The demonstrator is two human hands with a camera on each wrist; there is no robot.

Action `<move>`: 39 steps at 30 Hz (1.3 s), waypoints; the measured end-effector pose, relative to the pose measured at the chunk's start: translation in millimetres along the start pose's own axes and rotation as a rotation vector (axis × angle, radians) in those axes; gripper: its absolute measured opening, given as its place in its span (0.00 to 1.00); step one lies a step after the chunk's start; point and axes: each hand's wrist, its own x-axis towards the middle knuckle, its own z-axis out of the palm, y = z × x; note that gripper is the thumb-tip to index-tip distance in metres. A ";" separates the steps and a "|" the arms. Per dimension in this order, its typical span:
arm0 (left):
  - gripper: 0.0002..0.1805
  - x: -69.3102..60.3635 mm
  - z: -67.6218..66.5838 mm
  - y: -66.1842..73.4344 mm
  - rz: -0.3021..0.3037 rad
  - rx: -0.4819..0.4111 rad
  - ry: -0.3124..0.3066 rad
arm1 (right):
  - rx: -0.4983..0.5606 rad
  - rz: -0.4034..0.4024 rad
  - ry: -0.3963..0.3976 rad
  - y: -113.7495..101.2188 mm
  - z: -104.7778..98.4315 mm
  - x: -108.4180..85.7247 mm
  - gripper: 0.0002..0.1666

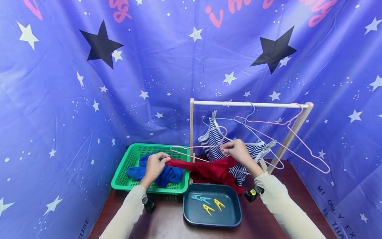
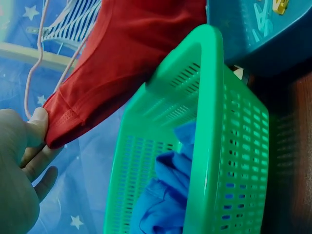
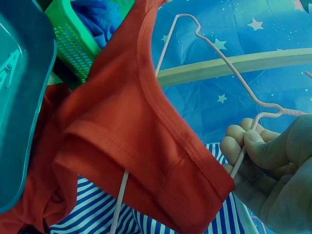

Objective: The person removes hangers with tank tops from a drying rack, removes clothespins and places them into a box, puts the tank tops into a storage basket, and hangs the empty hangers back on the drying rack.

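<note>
The red garment (image 1: pixel 213 171) is spread between the two hands, above the table (image 1: pixel 167 219) and partly over the pink hanger (image 3: pixel 225 59). The left hand (image 1: pixel 155 166) pinches one edge of it between thumb and fingers, drawing the cloth out sideways; the right hand (image 1: pixel 238 151) grips the hanger's wire near its neck. On the right-hand side the wire runs into the cloth and shows again below the hem, while the other end of the hanger is bare. The step in hand therefore looks like dressing the hanger, about half done. The next move seems to call for a steady right hand while the left brings its edge over the free end.

Just beside, the green basket (image 1: pixel 149 190) holds a blue garment (image 1: pixel 135 172). Nearer the person, a dark tray (image 1: pixel 195 212) carries blue clips (image 1: pixel 196 197) and yellow clips (image 1: pixel 208 209), perhaps for later fastening. Beyond, a striped garment (image 1: pixel 210 147) hangs clipped to a blue hanger (image 1: pixel 224 118) on the rail (image 1: pixel 274 105).
</note>
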 end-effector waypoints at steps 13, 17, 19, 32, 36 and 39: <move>0.04 -5.9 14.4 31.3 0.189 -0.010 0.016 | 0.050 0.015 -0.087 -17.6 9.6 7.0 0.06; 0.05 -9.0 20.9 43.0 0.253 -0.010 0.010 | 0.038 0.009 -0.123 -23.1 12.4 11.9 0.06; 0.05 -11.2 24.8 49.0 0.280 -0.004 0.002 | 0.029 0.009 -0.142 -25.8 14.1 14.1 0.06; 0.02 -23.9 54.2 88.1 0.542 0.071 -0.095 | 0.128 0.110 -0.260 -44.9 34.5 23.5 0.06; 0.02 -27.0 63.9 98.0 0.624 0.079 -0.125 | 0.167 0.129 -0.285 -47.7 38.8 27.4 0.06; 0.03 -28.9 70.9 104.5 0.674 0.088 -0.149 | 0.185 0.127 -0.304 -50.0 40.8 29.6 0.07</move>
